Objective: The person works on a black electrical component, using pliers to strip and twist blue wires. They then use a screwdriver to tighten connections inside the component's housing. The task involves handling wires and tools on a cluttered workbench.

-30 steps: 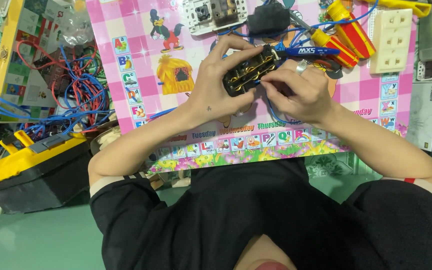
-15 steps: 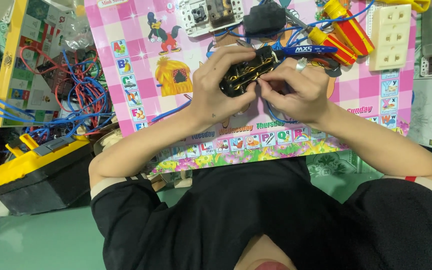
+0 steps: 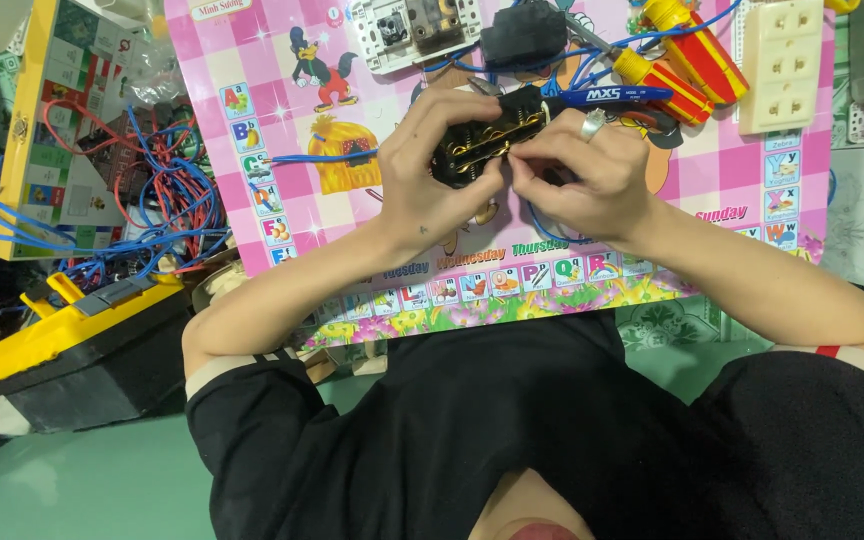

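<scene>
Hands meet over a pink checkered children's alphabet mat that covers the surface. The left hand wraps its fingers closed around a black rectangular electrical part with brass contact strips, holding it just above the mat near the middle. The right hand, a silver ring on one finger, presses against the same part from the other side, its fingertips pinched together at the part's lower edge; whether they pinch a wire or only the part's edge cannot be told. A thin blue wire runs from the left hand across the mat. Just beyond the hands lie blue-handled cutting pliers, and near them red and yellow screwdrivers. A cream multi-hole socket plate rests at the far right of the mat, a white switch module at the top edge beside a black block. Off the mat to the left sit a tangle of red and blue wires and a yellow and black plastic toolbox.
</scene>
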